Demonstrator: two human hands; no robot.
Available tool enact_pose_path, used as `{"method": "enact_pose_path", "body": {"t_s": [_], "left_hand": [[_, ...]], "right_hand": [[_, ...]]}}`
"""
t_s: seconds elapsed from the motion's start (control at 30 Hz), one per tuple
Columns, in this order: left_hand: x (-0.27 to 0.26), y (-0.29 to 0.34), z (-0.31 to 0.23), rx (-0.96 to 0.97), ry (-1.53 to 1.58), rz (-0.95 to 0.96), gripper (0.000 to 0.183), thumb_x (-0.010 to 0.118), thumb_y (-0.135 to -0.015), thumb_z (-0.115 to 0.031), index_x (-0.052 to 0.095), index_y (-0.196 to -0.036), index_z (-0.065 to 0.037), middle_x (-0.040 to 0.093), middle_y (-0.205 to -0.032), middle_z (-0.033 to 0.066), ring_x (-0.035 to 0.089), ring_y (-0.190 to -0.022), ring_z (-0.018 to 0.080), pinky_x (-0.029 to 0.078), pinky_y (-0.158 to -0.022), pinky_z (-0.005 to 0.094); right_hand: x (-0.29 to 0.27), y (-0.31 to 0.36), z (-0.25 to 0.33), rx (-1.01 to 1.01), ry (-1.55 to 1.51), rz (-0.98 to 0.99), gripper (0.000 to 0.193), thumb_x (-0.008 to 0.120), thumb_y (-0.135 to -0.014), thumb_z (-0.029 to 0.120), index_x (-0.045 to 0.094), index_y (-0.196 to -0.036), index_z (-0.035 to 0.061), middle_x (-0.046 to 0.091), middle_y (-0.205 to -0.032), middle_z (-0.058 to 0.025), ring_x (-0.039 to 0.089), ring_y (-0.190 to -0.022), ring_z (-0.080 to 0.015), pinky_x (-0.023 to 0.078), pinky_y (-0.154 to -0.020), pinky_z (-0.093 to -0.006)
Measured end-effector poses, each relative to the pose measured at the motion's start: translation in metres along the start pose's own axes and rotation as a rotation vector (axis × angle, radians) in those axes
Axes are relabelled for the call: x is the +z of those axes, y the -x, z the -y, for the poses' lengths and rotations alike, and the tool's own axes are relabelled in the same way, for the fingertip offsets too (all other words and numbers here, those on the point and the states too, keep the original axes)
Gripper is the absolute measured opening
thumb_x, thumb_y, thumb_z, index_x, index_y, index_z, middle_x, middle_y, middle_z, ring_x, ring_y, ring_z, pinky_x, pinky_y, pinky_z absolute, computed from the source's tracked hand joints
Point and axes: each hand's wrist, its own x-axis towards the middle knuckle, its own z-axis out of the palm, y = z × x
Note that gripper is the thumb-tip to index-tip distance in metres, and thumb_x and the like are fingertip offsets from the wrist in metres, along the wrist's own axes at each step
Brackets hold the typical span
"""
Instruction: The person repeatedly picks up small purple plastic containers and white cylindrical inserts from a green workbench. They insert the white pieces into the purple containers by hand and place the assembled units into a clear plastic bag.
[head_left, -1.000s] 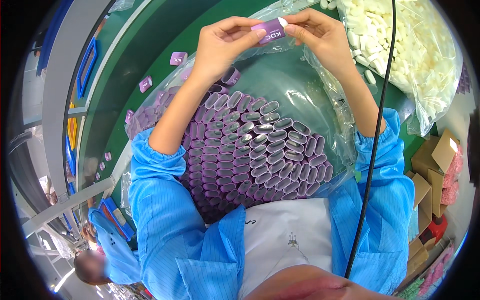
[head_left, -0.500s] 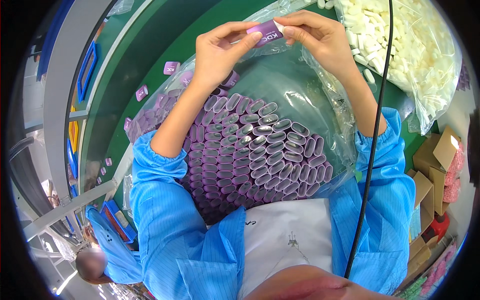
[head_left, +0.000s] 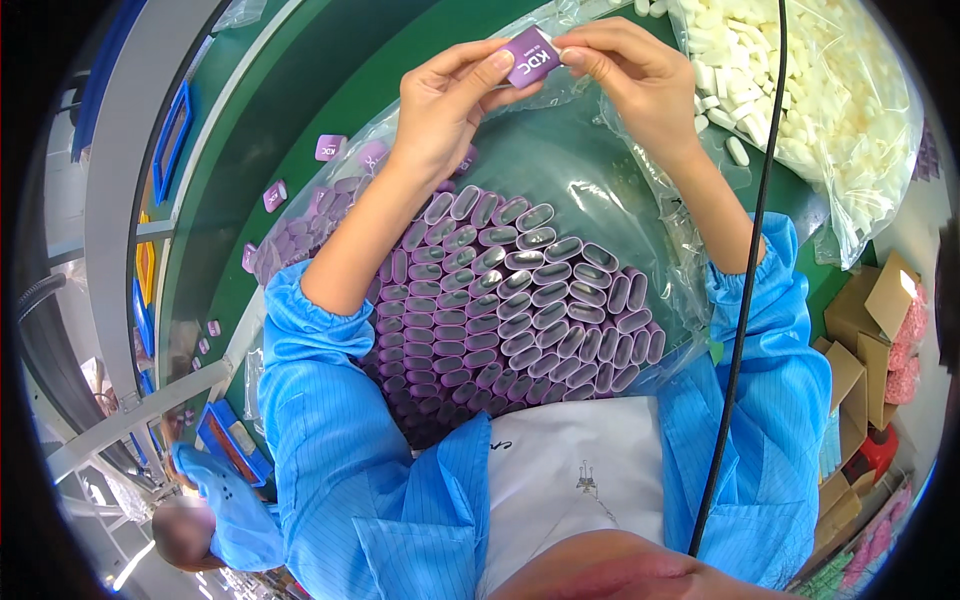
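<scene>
My left hand (head_left: 450, 95) pinches a short purple oval sleeve (head_left: 531, 56) with white lettering, held up near the top of the view. At the sleeve's right end, the closed thumb and fingertips of my right hand (head_left: 625, 75) touch it. A little white shows at that end, but my fingers hide most of it. Below my forearms, many open purple oval sleeves (head_left: 520, 300) stand packed upright on clear plastic sheeting (head_left: 570, 165). A big clear bag of cream-white oval pieces (head_left: 750, 70) lies to the right of my right hand.
Several purple pieces (head_left: 274, 195) ride on the green belt (head_left: 285, 110) at left. One loose white piece (head_left: 737, 151) lies beside the bag. A black cable (head_left: 745, 290) hangs down at right. Cardboard boxes (head_left: 865, 320) stand far right; another person in blue (head_left: 235, 510) is at lower left.
The sleeve has turned in my left hand and shows its lettered face more fully. Less white shows at its right end. The pieces on the belt have shifted slightly left and down.
</scene>
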Motion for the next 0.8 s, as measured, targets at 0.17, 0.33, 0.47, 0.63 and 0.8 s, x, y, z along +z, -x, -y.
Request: {"method": "enact_pose_path", "body": {"t_s": [0.17, 0.33, 0.47, 0.63, 0.8], "left_hand": [[-0.002, 0.0, 0.006, -0.056, 0.169, -0.018, 0.028, 0.056, -0.094, -0.012, 0.057, -0.115, 0.007, 0.062, -0.11, 0.0158, 0.063, -0.103, 0.025, 0.054, -0.093, 0.0403], [0.001, 0.0, 0.002, -0.052, 0.193, 0.021, 0.027, 0.057, -0.093, -0.01, 0.058, -0.115, 0.007, 0.062, -0.11, 0.0172, 0.064, -0.099, 0.0245, 0.056, -0.09, 0.0395], [-0.001, -0.001, -0.001, 0.034, 0.124, 0.086, 0.028, 0.057, -0.093, -0.009, 0.057, -0.116, 0.007, 0.062, -0.112, 0.0175, 0.064, -0.1, 0.0241, 0.056, -0.09, 0.0393], [-0.006, 0.0, -0.004, 0.041, 0.029, 0.111, 0.028, 0.058, -0.092, -0.008, 0.057, -0.116, 0.006, 0.064, -0.109, 0.0171, 0.065, -0.096, 0.0237, 0.056, -0.089, 0.038], [-0.004, -0.001, -0.008, 0.063, -0.099, 0.09, 0.027, 0.059, -0.092, -0.007, 0.059, -0.115, 0.007, 0.065, -0.105, 0.0161, 0.066, -0.092, 0.023, 0.056, -0.087, 0.0368]], "right_hand": [[0.009, 0.003, -0.005, -0.233, 0.165, -0.069, 0.01, 0.07, -0.079, 0.001, 0.072, -0.089, 0.0007, 0.068, -0.091, -0.008, 0.065, -0.083, -0.0147, 0.053, -0.072, -0.0266], [0.022, 0.012, 0.004, 0.037, -0.265, -0.129, 0.019, 0.071, -0.077, -0.001, 0.07, -0.095, -0.0002, 0.068, -0.093, -0.0087, 0.066, -0.085, -0.0165, 0.053, -0.073, -0.0266], [0.012, 0.005, 0.008, -0.235, 0.018, -0.065, 0.021, 0.071, -0.075, -0.002, 0.069, -0.096, -0.0006, 0.068, -0.09, -0.0089, 0.066, -0.082, -0.0179, 0.053, -0.07, -0.0267], [0.009, 0.0, 0.007, -0.493, 0.336, -0.017, 0.026, 0.073, -0.072, -0.001, 0.07, -0.098, 0.0028, 0.068, -0.089, -0.0093, 0.065, -0.078, -0.021, 0.053, -0.067, -0.0274], [0.011, 0.003, 0.008, -0.493, 0.357, -0.014, 0.032, 0.075, -0.07, 0.0, 0.069, -0.101, 0.0042, 0.068, -0.089, -0.0082, 0.065, -0.077, -0.021, 0.052, -0.066, -0.0287]]}}
